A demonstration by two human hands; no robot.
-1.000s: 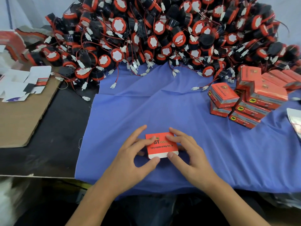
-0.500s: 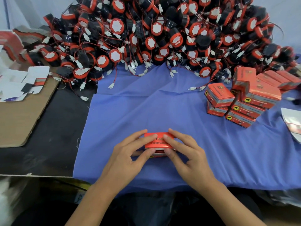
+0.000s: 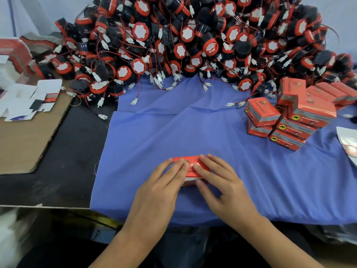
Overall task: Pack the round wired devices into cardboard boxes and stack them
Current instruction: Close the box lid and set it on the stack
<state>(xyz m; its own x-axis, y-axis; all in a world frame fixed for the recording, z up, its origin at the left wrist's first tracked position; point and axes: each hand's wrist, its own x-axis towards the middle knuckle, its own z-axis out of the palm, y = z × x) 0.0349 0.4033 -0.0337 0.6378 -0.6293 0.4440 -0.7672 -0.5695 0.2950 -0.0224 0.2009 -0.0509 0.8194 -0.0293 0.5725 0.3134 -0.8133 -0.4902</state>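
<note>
Both hands are on one red box (image 3: 190,165), low centre on the blue cloth (image 3: 173,128), near my edge of the table; the box sits on the cloth, red top up, white strip along its near side.

Left hand (image 3: 160,190): fingers nearly straight and close together, lying flat across the left part of the box top, pressing down; fingertips reach about mid-top; can't tell where the thumb sits, it is tucked under the palm side; nothing held inside the hand.

Right hand (image 3: 226,188): fingers slightly bent over the right part of the top, tips almost meeting the left fingertips; thumb set against the near white side; so this hand holds the box between fingers and thumb, a narrow grip.

Can't tell what is inside the box; its top face is mostly covered by my fingers.

Round wired devices (image 3: 193,45): big heap along the far edge, black bodies, red rims, white faces, red wires with white plugs trailing onto the cloth; well apart from my hands.

Packed boxes (image 3: 289,120): a loose stack on the right side of the cloth, several layers, some tilted; more lie in a row behind it.

Left side: flat unfolded box blanks (image 3: 25,101) on a brown cardboard sheet (image 3: 25,140), which lies on the black table (image 3: 63,161); a stack of red-edged blanks (image 3: 13,53) behind them at the far left.
</note>
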